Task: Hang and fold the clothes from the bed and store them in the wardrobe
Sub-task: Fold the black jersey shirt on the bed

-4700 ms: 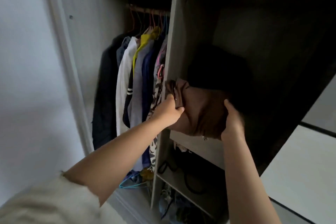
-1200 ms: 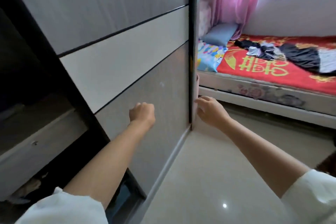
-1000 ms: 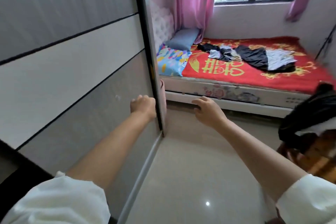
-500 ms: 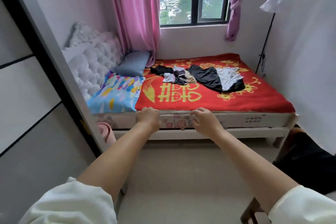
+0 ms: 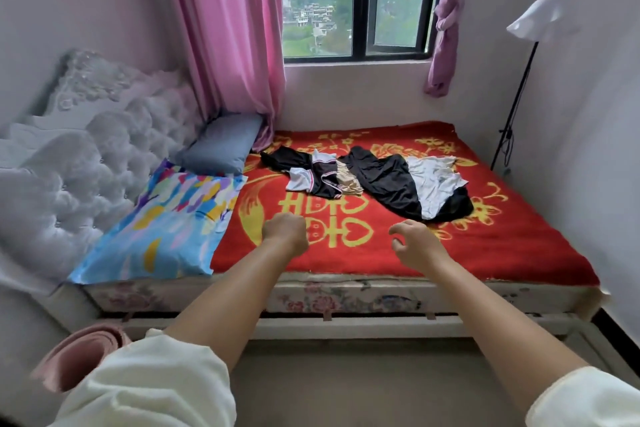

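Pillows (image 5: 162, 218) beside clothes (image 5: 367, 180) on the bed (image 5: 485, 246).

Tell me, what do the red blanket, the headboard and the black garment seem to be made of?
Red blanket: probably thick woven or plush textile, matt and fuzzy, with a frayed front edge.
Headboard: seems padded leatherette or fabric, with a soft sheen and buttoned tufts.
Black garment: likely thin, smooth cloth; it lies in soft folds.

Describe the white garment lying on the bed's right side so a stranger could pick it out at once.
Find the red blanket with gold patterns covering the bed under the window. Toward its far right, a large black garment lies spread out. The white garment lies draped over its right part, the only big pale piece there.
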### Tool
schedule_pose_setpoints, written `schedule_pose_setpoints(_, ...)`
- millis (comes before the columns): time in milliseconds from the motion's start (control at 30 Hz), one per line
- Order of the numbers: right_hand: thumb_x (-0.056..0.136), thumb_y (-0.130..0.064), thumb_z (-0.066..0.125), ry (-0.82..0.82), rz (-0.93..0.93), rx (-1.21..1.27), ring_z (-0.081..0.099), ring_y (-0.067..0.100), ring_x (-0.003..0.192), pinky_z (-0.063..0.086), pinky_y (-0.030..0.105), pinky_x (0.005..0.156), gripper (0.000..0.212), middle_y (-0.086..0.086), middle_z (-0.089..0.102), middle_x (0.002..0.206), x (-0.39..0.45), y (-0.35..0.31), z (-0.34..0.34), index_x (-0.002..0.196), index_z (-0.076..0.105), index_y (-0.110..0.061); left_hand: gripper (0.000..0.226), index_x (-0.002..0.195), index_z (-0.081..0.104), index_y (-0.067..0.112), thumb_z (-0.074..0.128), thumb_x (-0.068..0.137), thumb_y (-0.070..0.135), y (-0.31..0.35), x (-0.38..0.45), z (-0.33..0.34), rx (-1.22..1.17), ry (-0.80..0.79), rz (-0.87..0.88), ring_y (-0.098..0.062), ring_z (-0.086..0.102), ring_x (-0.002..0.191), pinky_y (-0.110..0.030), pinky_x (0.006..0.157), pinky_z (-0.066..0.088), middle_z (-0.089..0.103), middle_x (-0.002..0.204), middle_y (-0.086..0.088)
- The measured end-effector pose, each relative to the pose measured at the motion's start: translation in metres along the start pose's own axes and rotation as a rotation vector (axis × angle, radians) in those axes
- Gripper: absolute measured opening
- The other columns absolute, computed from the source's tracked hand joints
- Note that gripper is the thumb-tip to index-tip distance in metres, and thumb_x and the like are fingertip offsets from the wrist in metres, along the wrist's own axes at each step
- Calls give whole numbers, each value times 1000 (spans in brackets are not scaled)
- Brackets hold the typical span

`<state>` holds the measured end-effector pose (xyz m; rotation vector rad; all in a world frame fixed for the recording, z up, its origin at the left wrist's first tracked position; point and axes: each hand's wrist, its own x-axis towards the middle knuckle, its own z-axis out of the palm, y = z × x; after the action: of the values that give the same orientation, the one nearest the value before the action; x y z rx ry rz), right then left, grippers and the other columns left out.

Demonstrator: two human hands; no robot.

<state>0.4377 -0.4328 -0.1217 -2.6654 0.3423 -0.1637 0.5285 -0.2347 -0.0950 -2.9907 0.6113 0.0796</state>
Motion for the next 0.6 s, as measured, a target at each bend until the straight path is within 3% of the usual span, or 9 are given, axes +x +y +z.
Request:
schedule_pose_setpoints(333,91,-12,45,-118,27,-38,51,23,114,41,28,91,33,11,54,126,242,28,50,122,57,-6,25,113,56,11,42,93,19,-41,230,19,-13,-30,-116,-25,50,112,-31,75,41,53,121,-7)
schedule_pose_setpoints(600,91,-13,42,-225,165,-94,51,24,114,42,30,87,33,11,56,125,453,33,129,120,58,-6,26,113,56,12,40,94,20,-109,452,79,-25,-145,-58,-25,48,113,-32,75,41,54,120,-6)
